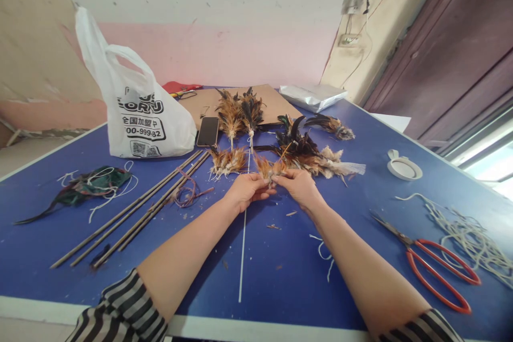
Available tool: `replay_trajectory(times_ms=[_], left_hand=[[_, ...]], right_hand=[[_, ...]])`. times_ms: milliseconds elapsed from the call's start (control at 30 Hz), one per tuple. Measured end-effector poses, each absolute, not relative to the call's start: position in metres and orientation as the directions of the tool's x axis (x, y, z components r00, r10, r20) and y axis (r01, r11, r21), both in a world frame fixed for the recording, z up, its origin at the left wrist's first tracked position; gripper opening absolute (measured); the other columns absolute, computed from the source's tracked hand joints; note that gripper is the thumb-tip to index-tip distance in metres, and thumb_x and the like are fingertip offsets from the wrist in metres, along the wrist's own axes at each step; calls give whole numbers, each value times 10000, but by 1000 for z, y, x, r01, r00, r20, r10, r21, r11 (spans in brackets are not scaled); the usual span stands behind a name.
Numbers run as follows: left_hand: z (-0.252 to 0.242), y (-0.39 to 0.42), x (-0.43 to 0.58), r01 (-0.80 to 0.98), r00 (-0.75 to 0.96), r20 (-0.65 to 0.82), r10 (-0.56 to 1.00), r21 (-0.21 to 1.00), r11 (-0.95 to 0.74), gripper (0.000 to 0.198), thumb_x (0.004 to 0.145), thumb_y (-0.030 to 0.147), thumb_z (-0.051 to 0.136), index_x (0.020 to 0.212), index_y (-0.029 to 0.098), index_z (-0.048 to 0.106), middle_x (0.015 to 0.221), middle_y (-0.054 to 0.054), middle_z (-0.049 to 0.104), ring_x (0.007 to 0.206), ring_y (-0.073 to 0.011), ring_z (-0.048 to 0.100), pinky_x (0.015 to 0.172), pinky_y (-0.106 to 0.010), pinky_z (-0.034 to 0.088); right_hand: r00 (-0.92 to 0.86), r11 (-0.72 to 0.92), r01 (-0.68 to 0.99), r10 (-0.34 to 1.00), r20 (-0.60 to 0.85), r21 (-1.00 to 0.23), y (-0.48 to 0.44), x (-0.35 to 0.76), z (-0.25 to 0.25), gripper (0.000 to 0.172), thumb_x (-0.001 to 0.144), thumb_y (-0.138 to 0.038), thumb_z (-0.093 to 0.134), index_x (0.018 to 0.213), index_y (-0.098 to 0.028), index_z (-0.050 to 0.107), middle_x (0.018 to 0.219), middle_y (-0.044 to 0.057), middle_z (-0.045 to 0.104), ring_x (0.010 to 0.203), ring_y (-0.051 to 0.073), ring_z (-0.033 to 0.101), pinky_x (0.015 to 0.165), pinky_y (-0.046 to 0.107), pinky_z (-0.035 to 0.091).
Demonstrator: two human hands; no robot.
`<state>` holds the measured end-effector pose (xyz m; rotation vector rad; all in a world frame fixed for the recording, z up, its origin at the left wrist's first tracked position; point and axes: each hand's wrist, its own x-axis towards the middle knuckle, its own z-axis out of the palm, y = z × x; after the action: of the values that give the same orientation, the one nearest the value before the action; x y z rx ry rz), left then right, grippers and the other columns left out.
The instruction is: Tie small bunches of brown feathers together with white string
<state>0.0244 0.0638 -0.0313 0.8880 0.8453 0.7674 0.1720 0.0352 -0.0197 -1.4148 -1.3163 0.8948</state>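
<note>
Between my two hands, over the middle of the blue table (208, 267), is a small bunch of orange-brown feathers (267, 166). My left hand (249, 191) pinches its lower end from the left, and my right hand (298, 186) pinches it from the right. Just left of them lies a row of short brown feathers (227, 162) with pale roots. Behind stand out two feather bundles, one brown (230, 112) and one darker (251, 109), their stems tied or wrapped in white. A heap of black and tan feathers (298, 144) lies right of my right hand.
Thin sticks (136, 208) and a purple cord (188, 192) lie left, near a dark green feathered piece (98, 184). Behind are a white plastic bag (148, 112), a phone (208, 132) and cardboard (276, 101). Red-handled scissors (420, 251), white string (468, 238) and a white ring-shaped item (404, 166) lie right.
</note>
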Motion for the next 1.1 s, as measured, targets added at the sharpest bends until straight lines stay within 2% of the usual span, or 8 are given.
replay_trajectory(times_ms=[200,400,600,667,800,1000,1100], left_hand=[[-34,63,26,-228,480,-289,828,871,436,100,672,130,640,757,78,628,743,-110,655,668,-160,642,497,-156,490],[-31,63,25,-253,529,-307,791,833,493,64,700,46,585,744,59,629,704,-99,649,641,-133,638,530,-139,494],[-29,62,24,-204,538,-333,775,840,502,61,675,53,615,733,58,631,702,-93,646,621,-111,627,536,-136,487],[-29,62,24,-178,542,-303,784,870,459,78,653,83,645,728,63,636,704,-85,645,617,-106,621,541,-143,485],[-29,59,24,-105,569,-181,802,952,289,133,636,164,666,734,75,655,698,-74,648,620,-101,603,586,-179,485],[-31,56,28,-36,517,-87,851,992,123,88,625,176,643,668,99,654,584,-26,619,540,-98,566,603,-242,479],[-34,58,29,-46,485,-42,874,996,74,104,629,204,643,615,102,634,559,-22,601,526,-102,553,568,-239,462]], right_hand=[[62,35,93,997,41,-995,38,169,-26,183,624,-268,626,749,-140,667,698,38,655,614,132,561,624,272,433],[23,48,110,998,51,-993,37,171,-28,182,639,-254,621,787,-153,658,732,41,664,639,137,577,655,280,451],[-23,102,92,995,100,-991,36,171,-23,273,624,-230,632,892,-177,618,767,19,660,638,126,579,620,250,454],[-46,98,95,994,94,-991,36,173,-21,285,616,-244,642,891,-175,610,751,15,653,594,117,564,553,230,438],[-61,114,174,993,105,-978,37,178,-20,192,614,-302,647,726,-152,604,633,9,615,515,110,528,489,228,412],[-3,225,384,970,242,-896,38,179,-21,135,611,-281,635,644,-167,570,621,4,621,598,146,573,579,263,434],[8,241,383,964,264,-892,37,176,-17,135,621,-253,622,711,-162,578,696,20,645,665,157,596,632,274,444]])
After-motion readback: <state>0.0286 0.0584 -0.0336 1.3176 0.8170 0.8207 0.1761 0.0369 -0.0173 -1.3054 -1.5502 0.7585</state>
